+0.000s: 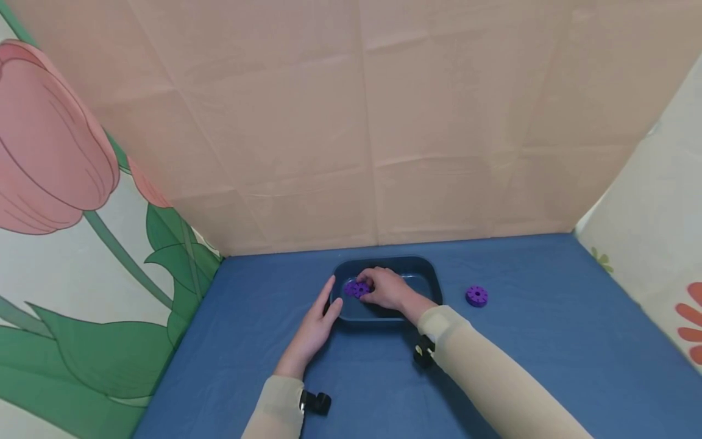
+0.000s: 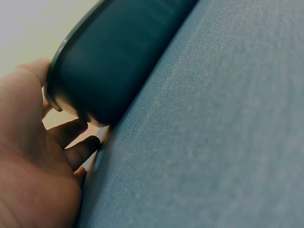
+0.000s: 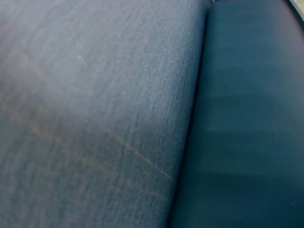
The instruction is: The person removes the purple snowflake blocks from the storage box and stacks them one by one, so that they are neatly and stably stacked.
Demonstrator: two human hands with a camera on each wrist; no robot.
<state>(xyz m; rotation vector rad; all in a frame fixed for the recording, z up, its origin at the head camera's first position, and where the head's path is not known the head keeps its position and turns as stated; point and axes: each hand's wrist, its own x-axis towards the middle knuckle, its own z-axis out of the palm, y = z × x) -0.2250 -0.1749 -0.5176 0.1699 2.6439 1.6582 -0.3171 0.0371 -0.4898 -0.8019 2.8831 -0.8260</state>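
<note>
A dark blue rectangular tray [image 1: 428, 268] stands on the blue cloth. My right hand [image 1: 388, 289] reaches into it and pinches a round purple disc with holes [image 1: 361, 289] between thumb and fingers. Partly behind that one, at the tray's left, a second purple disc [image 1: 349, 288] shows. The left hand [image 1: 315, 323] rests against the tray's left side, fingers extended and thumb at the near corner. From the left wrist, the fingers [image 2: 78, 152] lie beside the tray's outer wall [image 2: 102, 71]. The right wrist view shows the tray's wall [image 3: 242, 123] but not the hand.
Another purple disc [image 1: 476, 296] lies on the blue cloth [image 1: 548, 341], right of the tray. Behind the table hangs a creased tan sheet [image 1: 373, 134]. Printed flower panels flank both sides, and each wrist carries a small black camera [image 1: 316, 403].
</note>
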